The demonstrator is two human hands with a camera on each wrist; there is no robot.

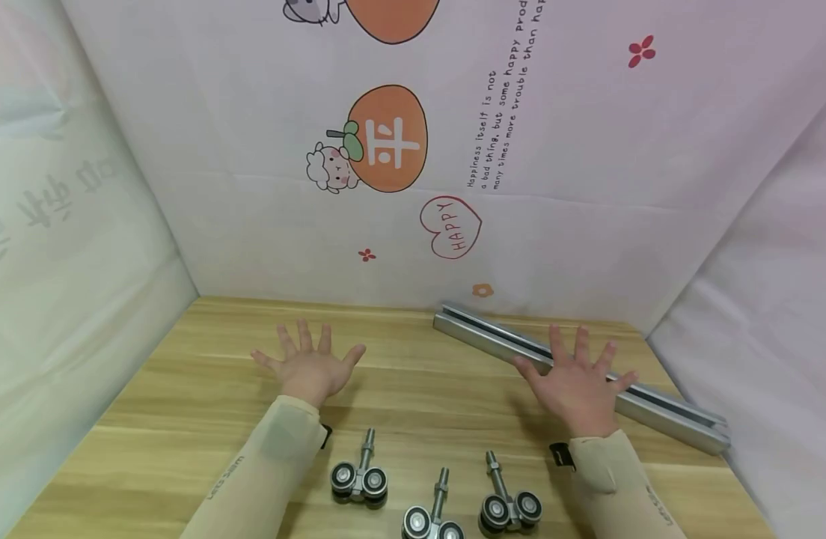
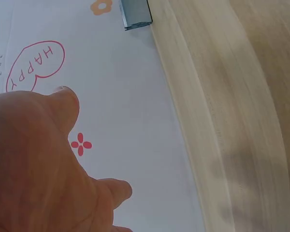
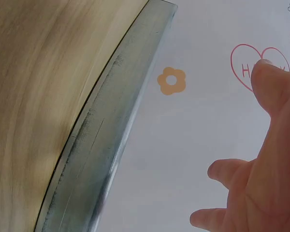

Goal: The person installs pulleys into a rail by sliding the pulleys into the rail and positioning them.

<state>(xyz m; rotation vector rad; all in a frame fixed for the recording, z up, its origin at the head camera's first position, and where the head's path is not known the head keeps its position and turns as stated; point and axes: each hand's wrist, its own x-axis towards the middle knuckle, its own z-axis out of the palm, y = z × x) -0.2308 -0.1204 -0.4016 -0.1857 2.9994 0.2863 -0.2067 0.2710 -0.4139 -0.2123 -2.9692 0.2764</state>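
My left hand [image 1: 312, 373] is held over the wooden table with its fingers spread, and nothing is in it. With fingers also spread, my right hand [image 1: 580, 391] hovers empty, covering part of a metal rail [image 1: 669, 413] in the head view. This slotted silver rail lies slantwise across the back right of the table; its side fills much of the right wrist view. Toward the front lie several twin-wheel rollers with threaded bolts: a left roller [image 1: 361, 479], a middle roller [image 1: 435, 516] cut off by the frame edge, and a right roller [image 1: 509, 509].
The light wooden table [image 1: 204, 419] ends at a white printed cloth [image 1: 265, 224] hanging behind it. White cloth walls stand at the left side [image 1: 63, 299] and right side [image 1: 763, 299]. Each wrist carries a dark strap.
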